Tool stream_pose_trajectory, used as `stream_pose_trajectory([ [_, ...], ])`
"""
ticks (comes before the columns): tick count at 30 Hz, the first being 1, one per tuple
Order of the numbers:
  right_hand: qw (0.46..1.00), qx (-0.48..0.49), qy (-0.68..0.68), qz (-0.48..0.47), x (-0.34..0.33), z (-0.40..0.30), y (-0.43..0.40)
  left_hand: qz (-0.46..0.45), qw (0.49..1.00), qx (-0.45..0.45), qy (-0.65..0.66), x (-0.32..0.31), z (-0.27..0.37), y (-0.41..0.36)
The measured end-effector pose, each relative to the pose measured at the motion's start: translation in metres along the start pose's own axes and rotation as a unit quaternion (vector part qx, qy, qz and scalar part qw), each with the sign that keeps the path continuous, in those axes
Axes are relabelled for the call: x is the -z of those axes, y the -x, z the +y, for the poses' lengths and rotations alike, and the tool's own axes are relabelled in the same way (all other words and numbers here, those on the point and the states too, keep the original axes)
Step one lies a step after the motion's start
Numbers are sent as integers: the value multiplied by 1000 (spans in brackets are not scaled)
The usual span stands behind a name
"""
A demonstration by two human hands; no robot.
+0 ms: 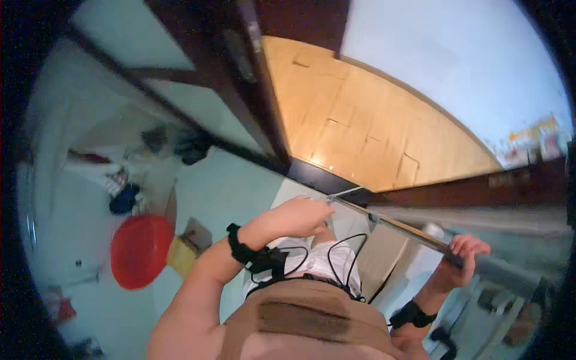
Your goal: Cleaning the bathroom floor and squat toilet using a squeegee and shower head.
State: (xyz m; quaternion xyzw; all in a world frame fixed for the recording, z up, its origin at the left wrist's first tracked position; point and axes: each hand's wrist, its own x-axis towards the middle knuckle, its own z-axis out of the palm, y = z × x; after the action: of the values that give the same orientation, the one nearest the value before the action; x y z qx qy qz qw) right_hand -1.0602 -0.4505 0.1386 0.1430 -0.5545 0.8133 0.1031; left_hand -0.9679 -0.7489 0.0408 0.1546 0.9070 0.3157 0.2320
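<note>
A slim pole (407,228) with metal-looking and yellowish lengths slants across in front of my body. My right hand (468,258) is shut around it at the right. Past that hand a thick grey cylindrical part (508,272) runs on toward the rim of the view, blurred. Beside the pole's other end, my left hand (301,216) is bent inward with its fingers curled. Its palm side is hidden, so I cannot tell whether it grips the pole. A thin pale strip (348,192) joins the pole near this hand. Both wrists wear black bands.
A dark wooden door (225,58) stands ajar at upper left. Beyond the dark threshold (319,175) lies a yellow wood-look floor (342,121). A red basin (141,252) and a yellow item (181,256) are at left on the pale floor. A beige box-like object (382,256) stands right of my legs.
</note>
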Motion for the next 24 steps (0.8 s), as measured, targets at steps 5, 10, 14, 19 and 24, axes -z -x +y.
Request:
stream_pose_trajectory([
  [5, 972, -92, -94, -194, -170, 21, 0, 168, 960, -112, 191, 46, -31, 65],
  [10, 897, -198, -165, -359, -336, 33, 70, 292, 907, 19, 302, 24, -59, 153],
  [14, 801, -260, -221, -491, -431, 35, 160, 513, 775, 177, 323, -23, -59, 274],
  [19, 668, -286, -167, -666, -488, -47, 319, 659, 598, 335, 308, -121, 24, 443],
  [24, 720, -302, -299, -549, -548, -181, 475, 716, 389, 443, 375, -250, 83, 589],
])
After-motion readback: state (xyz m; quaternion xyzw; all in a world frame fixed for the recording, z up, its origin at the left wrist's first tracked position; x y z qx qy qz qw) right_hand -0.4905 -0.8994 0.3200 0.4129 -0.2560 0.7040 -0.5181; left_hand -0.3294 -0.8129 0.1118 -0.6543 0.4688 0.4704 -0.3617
